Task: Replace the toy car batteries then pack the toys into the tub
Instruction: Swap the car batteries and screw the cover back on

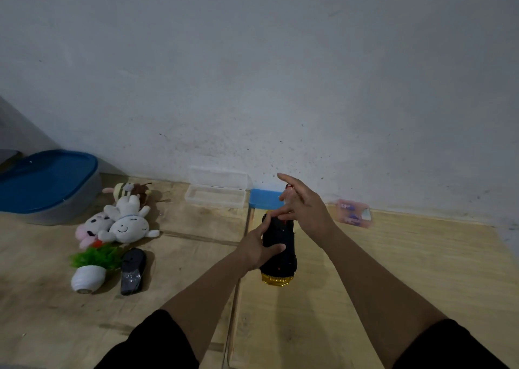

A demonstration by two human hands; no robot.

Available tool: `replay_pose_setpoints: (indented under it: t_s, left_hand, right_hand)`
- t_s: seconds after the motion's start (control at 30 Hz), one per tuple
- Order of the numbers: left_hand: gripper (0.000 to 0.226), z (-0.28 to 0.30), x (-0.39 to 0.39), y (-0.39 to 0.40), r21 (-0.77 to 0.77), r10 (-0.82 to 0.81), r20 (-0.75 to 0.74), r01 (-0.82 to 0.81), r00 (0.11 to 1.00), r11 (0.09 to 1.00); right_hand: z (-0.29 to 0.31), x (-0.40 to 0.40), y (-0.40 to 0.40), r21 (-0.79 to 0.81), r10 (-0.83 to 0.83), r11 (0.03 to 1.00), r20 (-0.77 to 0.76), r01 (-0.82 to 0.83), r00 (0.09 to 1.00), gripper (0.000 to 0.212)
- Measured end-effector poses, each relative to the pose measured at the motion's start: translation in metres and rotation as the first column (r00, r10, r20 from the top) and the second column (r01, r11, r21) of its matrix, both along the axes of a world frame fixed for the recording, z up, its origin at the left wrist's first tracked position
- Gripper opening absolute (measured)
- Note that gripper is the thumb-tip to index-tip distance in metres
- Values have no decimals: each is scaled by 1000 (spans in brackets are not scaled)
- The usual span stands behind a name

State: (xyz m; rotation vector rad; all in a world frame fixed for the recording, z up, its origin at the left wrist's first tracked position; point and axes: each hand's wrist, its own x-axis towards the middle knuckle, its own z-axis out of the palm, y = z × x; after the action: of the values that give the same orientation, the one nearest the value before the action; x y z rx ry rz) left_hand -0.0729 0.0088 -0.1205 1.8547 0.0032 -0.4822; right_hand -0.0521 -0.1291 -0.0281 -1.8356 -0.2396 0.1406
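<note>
Left hand [259, 249] around upturned toy car [279, 252]

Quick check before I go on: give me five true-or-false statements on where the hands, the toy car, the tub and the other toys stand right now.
1. The left hand grips the black toy car. True.
2. The tub stands open. False: its blue lid is on.
3. The right hand rests flat on the floor. False: it is raised over the car's far end, pinching a small reddish thing too small to identify.
4. The stuffed toys lie on the floor beside the tub, not in it. True.
5. The clear plastic box by the wall is closed. False: its lid stands open.
</note>
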Motion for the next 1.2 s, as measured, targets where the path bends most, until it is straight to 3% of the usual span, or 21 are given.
replay_pose_setpoints:
  t_s: [0.2,0.43,0.6,0.7,0.97,1.07,1.2]
  left_hand:
    - [90,-2,-1,1,-10,2,-17,-2,1000,1000]
    - [89,-1,2,1,-14,-14,-5,14,1000,1000]
    - [93,-5,0,4,-12,-9,-16,9,1000,1000]
    - [94,-4,1,5,-17,-18,1,18,1000,1000]
    - [85,1,5,5,-11,-7,18,7,1000,1000]
    - [82,0,4,2,-11,6,-18,-6,1000,1000]
    - [82,2,3,3,-20,3,-8,-3,1000,1000]
  right_hand:
    - [6,0,-3,155,-36,987,-54,44,998,9]
    - [5,0,0,133,-10,991,-53,17,999,22]
    - [3,2,-5,129,-74,988,-63,81,995,5]
    - [2,3,-6,112,-112,987,-50,117,992,15]
    - [10,2,4,126,42,991,-71,-32,997,18]
    - [9,2,6,133,-29,990,-74,39,997,6]
    - [8,3,6,120,-84,989,-54,90,995,19]
